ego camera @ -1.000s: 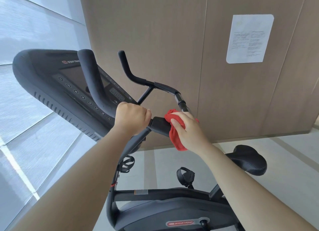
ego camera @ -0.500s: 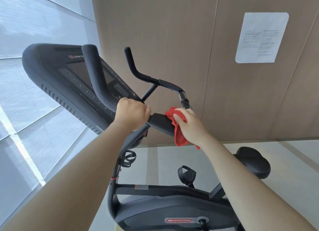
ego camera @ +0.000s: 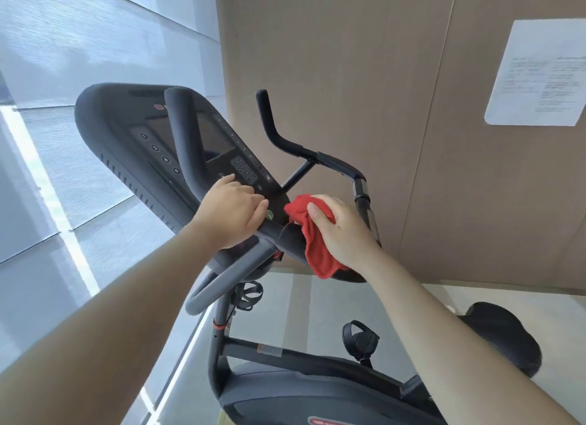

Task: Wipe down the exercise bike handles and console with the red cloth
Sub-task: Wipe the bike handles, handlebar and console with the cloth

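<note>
Two hands on the bike, close together, not touching.

Left hand (ego camera: 233,213): fingers curled round the near handlebar (ego camera: 187,139), low down where it crosses the bottom edge of the console (ego camera: 126,132).

Right hand (ego camera: 341,234): clutching the red cloth (ego camera: 317,253), bunched, thumb on top. I press the cloth on the black centre pad (ego camera: 290,239) of the handlebars, just right of my left hand. One end of the cloth pokes out toward the left hand; a loose tail hangs below my right palm. The far handlebar (ego camera: 272,132) is beyond my right hand, free of both hands.

Writing:
- Console: small red logo (ego camera: 158,106) near the top edge, blurred, unreadable.
- A column of round buttons (ego camera: 154,147) left of the screen carries numerals, which I cannot read with certainty. A keypad (ego camera: 244,170) sits below the screen.
- Bike body: red oval badge (ego camera: 326,421) at the bottom edge, cut off, lettering unreadable.
- Brown wall (ego camera: 348,59): white sheet (ego camera: 539,75) printed in two columns, text too small to read.
</note>
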### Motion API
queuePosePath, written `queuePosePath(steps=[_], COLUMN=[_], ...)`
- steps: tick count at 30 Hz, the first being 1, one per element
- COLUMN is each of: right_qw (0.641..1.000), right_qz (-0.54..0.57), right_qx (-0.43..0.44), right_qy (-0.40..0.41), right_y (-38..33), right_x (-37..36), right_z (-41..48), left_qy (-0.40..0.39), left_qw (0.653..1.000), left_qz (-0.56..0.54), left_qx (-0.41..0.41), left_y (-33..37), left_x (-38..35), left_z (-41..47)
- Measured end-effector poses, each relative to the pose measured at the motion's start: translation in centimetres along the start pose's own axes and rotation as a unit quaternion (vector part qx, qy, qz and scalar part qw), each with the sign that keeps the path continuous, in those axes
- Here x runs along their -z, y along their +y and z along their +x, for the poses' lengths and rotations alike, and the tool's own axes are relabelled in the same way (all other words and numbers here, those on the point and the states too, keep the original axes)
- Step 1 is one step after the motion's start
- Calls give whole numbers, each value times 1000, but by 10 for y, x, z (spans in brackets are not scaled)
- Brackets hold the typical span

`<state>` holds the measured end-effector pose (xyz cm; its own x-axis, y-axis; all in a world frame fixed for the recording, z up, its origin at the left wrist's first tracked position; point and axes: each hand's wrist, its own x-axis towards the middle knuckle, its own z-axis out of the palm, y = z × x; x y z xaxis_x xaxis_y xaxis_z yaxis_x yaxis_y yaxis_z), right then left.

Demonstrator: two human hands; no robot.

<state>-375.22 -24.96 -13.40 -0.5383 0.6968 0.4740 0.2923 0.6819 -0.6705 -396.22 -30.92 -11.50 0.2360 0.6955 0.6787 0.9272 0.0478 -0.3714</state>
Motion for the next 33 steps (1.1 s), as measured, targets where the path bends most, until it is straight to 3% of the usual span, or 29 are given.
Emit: queuePosePath(steps=[4, 10, 16, 22, 33], right_qw=[996, 992, 992, 992, 991], right_qz=[-46, -14, -32, -34, -10], right_qx=[13, 21, -40, 38, 1], right_qy=[-73, -122, -114, -114, -135], right_y=[1, 19, 42, 8, 66], right_x=[-7, 7, 31, 2, 42], right_z=[1, 2, -2, 8, -4], left_qy=[36, 28, -22, -32, -75], left_qw=[998, 996, 992, 988, 983], left_qz=[26, 24, 23, 24, 6], left_qx=[50, 79, 124, 150, 167], left_y=[10, 13, 22, 25, 31], left_x=[-5, -4, -1, -4, 7], left_z=[-1, -2, -2, 0, -1])
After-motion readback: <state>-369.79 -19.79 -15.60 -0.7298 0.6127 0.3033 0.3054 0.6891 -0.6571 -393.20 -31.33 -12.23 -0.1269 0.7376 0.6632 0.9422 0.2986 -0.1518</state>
